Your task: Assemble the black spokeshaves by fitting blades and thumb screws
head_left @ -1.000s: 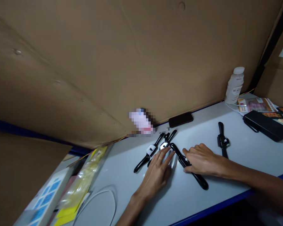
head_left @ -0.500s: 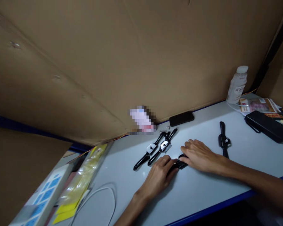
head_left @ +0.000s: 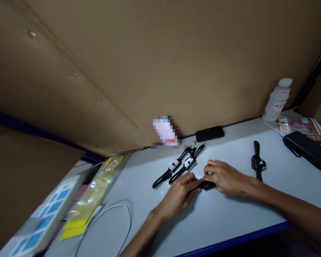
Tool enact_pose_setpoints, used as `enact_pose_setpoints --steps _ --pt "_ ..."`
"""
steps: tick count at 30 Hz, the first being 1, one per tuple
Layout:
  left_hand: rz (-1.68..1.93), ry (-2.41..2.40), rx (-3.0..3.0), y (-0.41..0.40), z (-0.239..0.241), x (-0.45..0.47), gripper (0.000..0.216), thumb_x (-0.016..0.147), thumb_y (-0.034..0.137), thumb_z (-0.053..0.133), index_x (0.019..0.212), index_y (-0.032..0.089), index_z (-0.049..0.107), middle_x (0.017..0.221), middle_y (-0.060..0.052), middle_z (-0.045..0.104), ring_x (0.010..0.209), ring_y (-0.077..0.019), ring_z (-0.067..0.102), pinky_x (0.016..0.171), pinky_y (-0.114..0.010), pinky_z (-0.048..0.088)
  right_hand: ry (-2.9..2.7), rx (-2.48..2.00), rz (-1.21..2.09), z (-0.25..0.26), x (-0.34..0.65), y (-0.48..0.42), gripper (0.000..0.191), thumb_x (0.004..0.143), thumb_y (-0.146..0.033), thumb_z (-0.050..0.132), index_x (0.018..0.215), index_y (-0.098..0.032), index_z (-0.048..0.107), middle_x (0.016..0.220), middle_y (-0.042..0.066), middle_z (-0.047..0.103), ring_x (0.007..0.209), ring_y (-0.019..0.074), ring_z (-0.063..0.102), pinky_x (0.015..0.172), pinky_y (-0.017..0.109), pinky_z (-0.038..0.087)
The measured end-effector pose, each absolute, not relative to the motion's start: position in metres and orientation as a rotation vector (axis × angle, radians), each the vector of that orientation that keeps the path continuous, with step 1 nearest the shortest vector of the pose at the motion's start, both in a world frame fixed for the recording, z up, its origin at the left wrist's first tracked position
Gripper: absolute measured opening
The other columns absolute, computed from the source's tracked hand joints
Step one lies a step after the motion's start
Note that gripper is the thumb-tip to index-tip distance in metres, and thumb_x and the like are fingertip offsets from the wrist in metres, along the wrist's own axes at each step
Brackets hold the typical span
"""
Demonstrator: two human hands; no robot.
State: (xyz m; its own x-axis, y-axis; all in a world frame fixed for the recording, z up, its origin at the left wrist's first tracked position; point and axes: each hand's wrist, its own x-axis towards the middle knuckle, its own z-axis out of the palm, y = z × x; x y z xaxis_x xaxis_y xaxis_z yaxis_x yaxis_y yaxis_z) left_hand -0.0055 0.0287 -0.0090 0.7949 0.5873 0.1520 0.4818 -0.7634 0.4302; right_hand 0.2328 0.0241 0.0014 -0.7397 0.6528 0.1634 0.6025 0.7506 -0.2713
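Between my two hands a black spokeshave [head_left: 208,185] lies low over the table, mostly covered by my fingers. My left hand [head_left: 178,191] is closed around its left end. At its right side my right hand [head_left: 224,176] grips it, with thumb and fingertips bent near the middle. Two more black spokeshaves with silvery plates, one [head_left: 173,165] and the other [head_left: 188,162], lie side by side beyond my left hand. A further spokeshave [head_left: 257,162] rests to the right, past my right wrist.
Along the cardboard wall [head_left: 216,64] are a black phone [head_left: 210,134], a blurred-out item [head_left: 166,132] and small metal bits [head_left: 194,142]. A bottle [head_left: 278,100] and a black case [head_left: 307,150] stand at right. Yellow-backed plastic bags [head_left: 93,196] and a white cable [head_left: 130,221] are at left.
The view has shifted slightly. My right hand's fingers have drawn in toward the middle of the spokeshave, closer to my left fingertips. The other tools lie as before.
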Motion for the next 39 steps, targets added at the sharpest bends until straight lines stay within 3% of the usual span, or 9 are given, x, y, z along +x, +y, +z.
enact_pose_setpoints --steps 4,13,28,34,39 --pt "0.360 0.844 2.619 0.027 -0.012 -0.004 0.022 0.105 0.024 0.049 0.114 0.018 0.068 0.092 -0.007 0.060 0.084 -0.0206 0.058 0.074 -0.032 0.049 -2.687 -0.978 0.288 -0.002 0.231 0.030 0.030 0.088 0.003 0.053 0.093 -0.016 0.075 0.099 0.007 0.068 0.099 0.0232 0.051 0.084 0.034 0.041" --pt "0.374 0.806 2.602 0.031 -0.013 -0.006 0.025 0.104 0.026 0.050 0.118 0.019 0.070 0.092 -0.007 0.062 0.084 -0.0204 0.059 0.075 -0.032 0.050 -2.624 -0.903 0.440 0.007 0.234 0.038 0.035 0.077 0.006 0.048 0.074 -0.020 0.070 0.081 0.003 0.065 0.085 0.0195 0.053 0.082 0.031 0.043" --pt "0.375 0.783 2.499 0.043 -0.017 -0.017 0.031 0.104 0.033 0.053 0.127 0.025 0.072 0.096 -0.007 0.062 0.089 -0.0204 0.059 0.080 -0.033 0.052 -2.750 -1.003 0.359 0.009 0.233 0.018 0.037 0.083 0.007 0.045 0.093 -0.015 0.072 0.094 0.009 0.070 0.088 0.0208 0.058 0.073 0.033 0.047" --pt "0.342 0.755 2.496 0.041 -0.008 -0.016 0.032 0.105 0.031 0.051 0.129 0.024 0.071 0.096 -0.008 0.061 0.089 -0.0208 0.057 0.079 -0.034 0.051 -2.837 -0.845 0.288 0.001 0.229 0.023 0.031 0.086 0.006 0.049 0.092 -0.014 0.071 0.093 0.008 0.070 0.089 0.0216 0.055 0.088 0.035 0.046" --pt "0.272 0.722 2.464 0.038 -0.002 -0.014 0.029 0.105 0.028 0.049 0.108 0.021 0.077 0.097 -0.009 0.060 0.090 -0.0209 0.055 0.079 -0.034 0.049 -2.818 -0.624 0.431 0.001 0.225 0.023 0.029 0.089 0.000 0.051 0.091 -0.020 0.071 0.100 0.005 0.070 0.096 0.0213 0.054 0.083 0.035 0.044"
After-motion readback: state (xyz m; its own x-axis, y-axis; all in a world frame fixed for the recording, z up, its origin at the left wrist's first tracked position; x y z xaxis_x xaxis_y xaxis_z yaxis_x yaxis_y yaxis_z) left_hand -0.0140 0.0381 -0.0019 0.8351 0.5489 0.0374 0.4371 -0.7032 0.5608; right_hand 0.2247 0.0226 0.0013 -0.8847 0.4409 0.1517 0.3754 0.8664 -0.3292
